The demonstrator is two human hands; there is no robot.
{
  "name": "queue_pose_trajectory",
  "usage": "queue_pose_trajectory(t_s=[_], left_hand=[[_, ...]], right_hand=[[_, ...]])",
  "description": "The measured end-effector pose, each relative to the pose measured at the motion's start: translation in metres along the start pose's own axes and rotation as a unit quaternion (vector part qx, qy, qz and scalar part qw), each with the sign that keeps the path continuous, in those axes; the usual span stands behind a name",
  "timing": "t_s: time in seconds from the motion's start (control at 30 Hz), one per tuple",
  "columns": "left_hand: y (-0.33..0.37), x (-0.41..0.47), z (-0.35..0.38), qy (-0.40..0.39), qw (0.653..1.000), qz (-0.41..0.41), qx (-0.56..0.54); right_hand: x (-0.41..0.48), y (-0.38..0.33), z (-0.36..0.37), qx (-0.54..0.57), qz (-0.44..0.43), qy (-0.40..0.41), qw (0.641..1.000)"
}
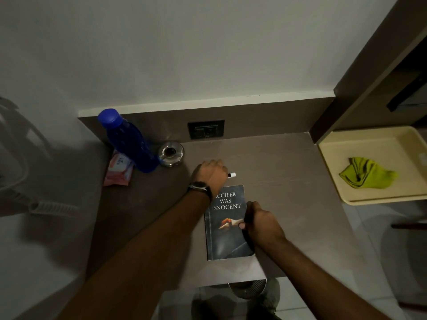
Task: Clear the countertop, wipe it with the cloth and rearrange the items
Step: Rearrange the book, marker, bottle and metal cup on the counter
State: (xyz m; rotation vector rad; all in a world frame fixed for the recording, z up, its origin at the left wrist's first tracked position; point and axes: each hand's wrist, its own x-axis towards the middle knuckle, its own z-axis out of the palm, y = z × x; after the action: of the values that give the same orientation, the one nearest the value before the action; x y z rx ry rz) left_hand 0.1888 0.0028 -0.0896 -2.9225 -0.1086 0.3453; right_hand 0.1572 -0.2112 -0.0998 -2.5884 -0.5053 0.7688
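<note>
A dark paperback book (227, 236) lies flat on the brown countertop (288, 181). My right hand (262, 224) grips its right edge, thumb on the cover. My left hand (211, 175), with a watch on the wrist, is closed around a small white-tipped marker (231, 175) just behind the book. At the back left stand a blue bottle (129, 142), a pink wipes packet (119, 170) and a round metal ashtray (171, 153). A green cloth (367, 173) lies crumpled in a cream tray (335, 158) to the right of the counter.
A dark wall socket (206, 129) sits in the backsplash behind the ashtray. A brown cabinet panel (360, 72) rises at the right, beside the tray. A bin (248, 289) shows below the counter's front edge, and a coiled hose (50, 205) lies at the left.
</note>
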Motion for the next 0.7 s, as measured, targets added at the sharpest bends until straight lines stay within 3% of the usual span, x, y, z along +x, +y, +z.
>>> queue_pose_trajectory(t_s=[0.23,0.57,0.63,0.7], left_hand=[[0.007,-0.002,0.013,-0.035,0.999,0.027,-0.02],[0.018,-0.009,0.026,0.034,0.993,0.007,-0.116],[0.019,-0.013,0.02,0.062,0.983,-0.02,-0.174],[0.007,-0.019,0.01,0.103,0.952,-0.098,-0.27]], right_hand=[[-0.003,0.001,-0.002,0.023,0.001,0.002,1.0],[0.002,-0.001,-0.007,-0.016,0.001,-0.014,1.0],[0.005,-0.004,-0.011,-0.034,0.003,-0.012,0.999],[0.01,-0.009,-0.02,-0.053,0.016,0.005,0.998]])
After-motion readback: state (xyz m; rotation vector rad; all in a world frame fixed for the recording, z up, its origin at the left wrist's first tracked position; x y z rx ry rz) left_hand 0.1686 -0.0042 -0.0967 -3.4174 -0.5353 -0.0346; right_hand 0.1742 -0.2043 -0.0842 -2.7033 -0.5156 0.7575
